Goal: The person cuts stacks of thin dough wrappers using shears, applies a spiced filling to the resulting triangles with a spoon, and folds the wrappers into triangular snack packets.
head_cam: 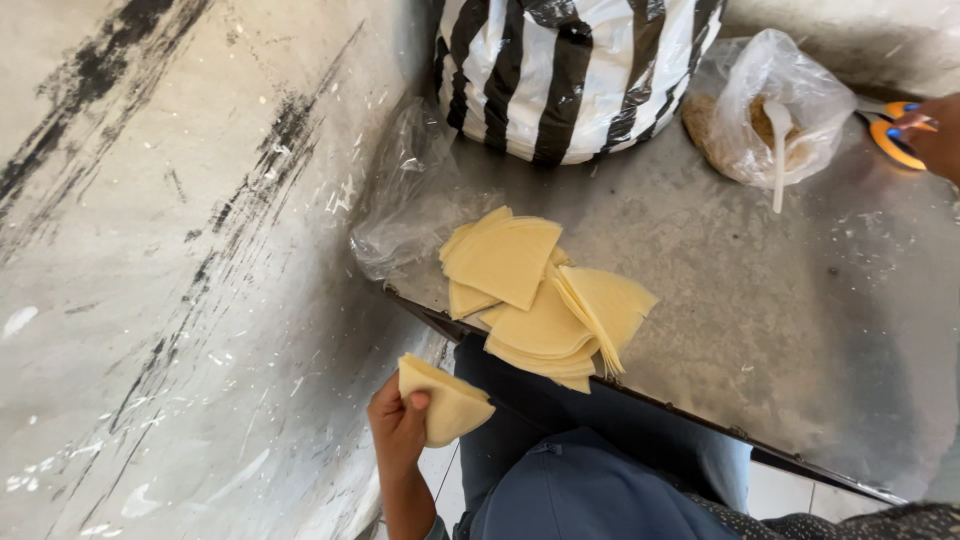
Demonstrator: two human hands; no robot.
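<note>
While the left hand (398, 425) pinches one folded pastry sheet (445, 402) below the table (800, 330) edge, apart from the stack (545, 300), the right hand (935, 135) looks closed on scissors (893, 135), so I'd guess filling comes next.

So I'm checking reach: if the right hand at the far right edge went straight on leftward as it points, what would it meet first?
Probably the clear plastic bag with the white spoon; the right hand, by the scissors, points toward it, though depth is unclear.

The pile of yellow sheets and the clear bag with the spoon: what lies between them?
In the head view only bare, scratched metal table lies between the pile of yellow sheets and the clear bag.
</note>
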